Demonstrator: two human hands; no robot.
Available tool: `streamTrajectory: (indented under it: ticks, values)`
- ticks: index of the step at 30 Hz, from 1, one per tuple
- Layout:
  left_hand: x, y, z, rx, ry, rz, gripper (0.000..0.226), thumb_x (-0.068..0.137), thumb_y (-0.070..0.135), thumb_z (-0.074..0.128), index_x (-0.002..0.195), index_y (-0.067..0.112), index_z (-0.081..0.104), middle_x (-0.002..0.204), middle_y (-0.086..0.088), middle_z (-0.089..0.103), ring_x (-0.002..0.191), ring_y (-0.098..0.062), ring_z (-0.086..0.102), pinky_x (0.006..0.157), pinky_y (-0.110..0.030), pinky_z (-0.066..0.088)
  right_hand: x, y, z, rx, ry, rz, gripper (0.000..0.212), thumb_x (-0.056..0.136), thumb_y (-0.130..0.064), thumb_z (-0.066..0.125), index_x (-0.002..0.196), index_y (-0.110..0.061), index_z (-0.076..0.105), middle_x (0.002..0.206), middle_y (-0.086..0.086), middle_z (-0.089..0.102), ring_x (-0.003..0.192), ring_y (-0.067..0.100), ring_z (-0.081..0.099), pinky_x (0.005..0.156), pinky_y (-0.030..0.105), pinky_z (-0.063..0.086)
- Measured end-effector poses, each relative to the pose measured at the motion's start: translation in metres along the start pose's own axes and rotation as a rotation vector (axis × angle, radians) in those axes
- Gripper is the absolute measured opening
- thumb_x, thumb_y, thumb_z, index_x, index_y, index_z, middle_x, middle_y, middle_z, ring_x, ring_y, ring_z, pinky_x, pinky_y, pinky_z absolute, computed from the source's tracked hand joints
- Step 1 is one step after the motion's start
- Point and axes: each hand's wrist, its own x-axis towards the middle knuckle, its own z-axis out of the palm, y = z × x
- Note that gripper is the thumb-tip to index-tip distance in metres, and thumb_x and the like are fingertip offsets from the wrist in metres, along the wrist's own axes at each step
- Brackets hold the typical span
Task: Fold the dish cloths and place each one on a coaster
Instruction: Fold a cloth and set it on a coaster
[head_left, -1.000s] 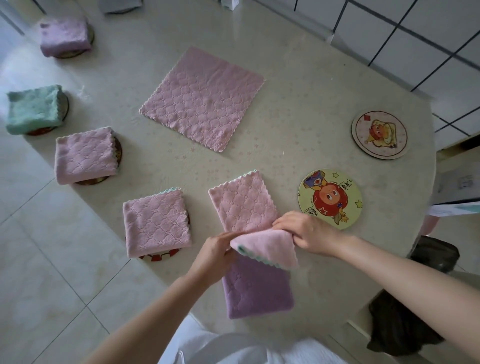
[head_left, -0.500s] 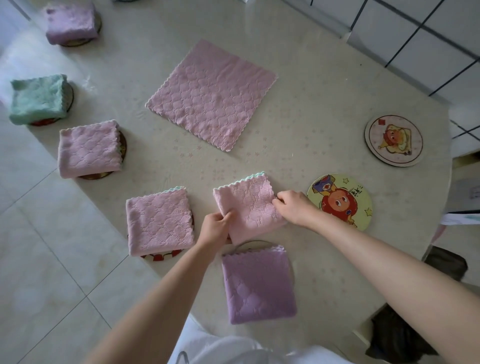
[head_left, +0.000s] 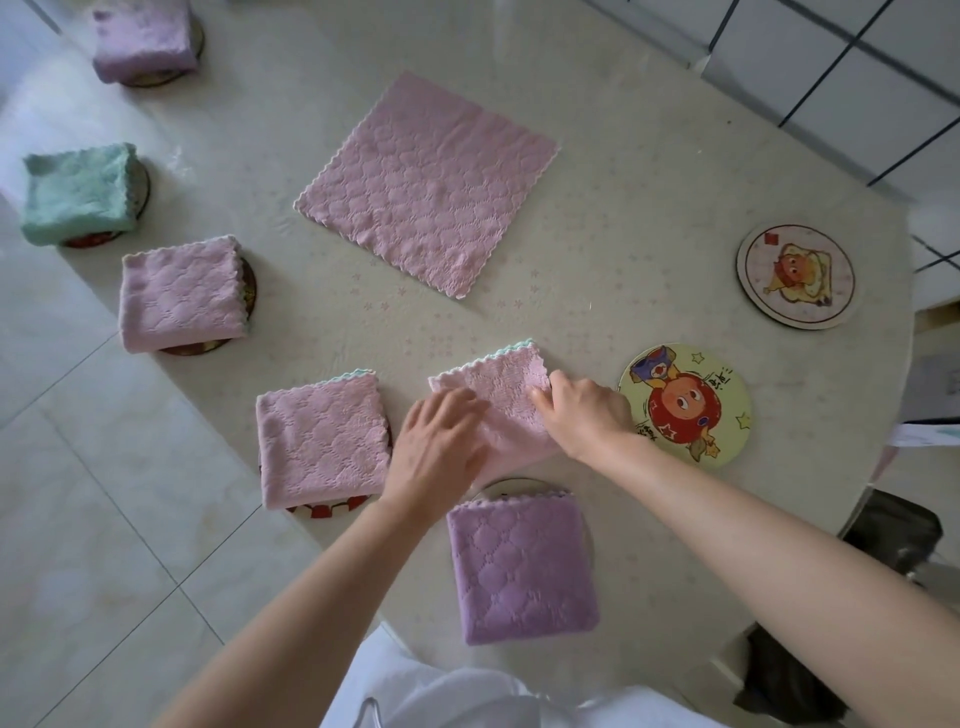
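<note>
A pale round bench (head_left: 623, 182) is carrying everything. An open pink cloth (head_left: 426, 187) is lying flat and unfolded at its middle. Five folded cloths are each sitting on a coaster along the left and near edges: a near purple cloth (head_left: 522, 569) closest to the person, a pink cloth (head_left: 322, 441) to its left, a second pink cloth (head_left: 182, 293) beyond that, a green cloth (head_left: 78, 192) further on, and a far purple cloth (head_left: 143, 39) at the top corner.

Two coasters are lying bare on the right: a yellow coaster (head_left: 685, 405) and, beyond it, a pale coaster (head_left: 797, 275).

The folded cloth (head_left: 498, 395) being worked is lying on the bench itself, between the pink cloth and the yellow coaster, just beyond the near purple cloth.

The left hand (head_left: 436, 447) is lying on the cloth's left side, its fingers (head_left: 457, 410) fairly straight and spread, pressing down. The right hand (head_left: 584, 415) is resting at the cloth's right edge with its fingers bent down onto the fabric; I cannot tell whether they are pinching it.
</note>
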Motion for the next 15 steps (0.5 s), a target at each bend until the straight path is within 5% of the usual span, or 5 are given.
streamTrajectory:
  ticks: [2,6,10,15]
  values:
    - [-0.002,-0.007,0.011,0.021,-0.104,0.091,0.048,0.091,0.036,0.050,0.135,0.017,0.049,0.148,-0.003,0.038,0.142,-0.025,0.026,0.115,-0.049,0.023,-0.003,-0.002,0.003,-0.064,0.049,-0.027,0.042,0.099,-0.045,0.023,0.102,-0.012,0.049,0.091,0.011,0.067,0.078,0.028,0.065,0.058,0.030,0.038]
    - [-0.002,-0.015,0.015,0.024,-0.166,-0.025,0.061,0.094,0.044,0.045,0.148,0.024,0.028,0.158,0.007,0.015,0.147,-0.017,0.004,0.118,-0.048,0.007,-0.004,-0.002,0.003,-0.110,0.046,-0.023,0.035,0.102,-0.039,0.024,0.103,-0.012,0.046,0.087,0.010,0.069,0.080,0.029,0.067,0.057,0.028,0.037]
    - [0.001,-0.022,0.013,0.020,-0.127,-0.155,0.056,0.095,0.037,0.048,0.147,0.025,0.031,0.156,0.005,0.024,0.146,-0.021,0.013,0.117,-0.050,0.006,-0.007,0.004,0.005,-0.045,0.072,-0.027,0.030,0.102,-0.035,0.027,0.100,-0.011,0.046,0.082,0.010,0.068,0.072,0.029,0.065,0.053,0.028,0.038]
    - [0.014,-0.022,0.007,-0.039,0.037,-0.226,0.033,0.090,0.021,0.057,0.123,0.018,0.058,0.132,-0.002,0.054,0.123,-0.029,0.046,0.104,-0.045,0.031,-0.020,0.010,0.002,0.290,0.076,0.113,0.023,0.098,-0.025,0.039,0.098,-0.004,0.049,0.092,0.015,0.060,0.075,0.029,0.055,0.061,0.034,0.044]
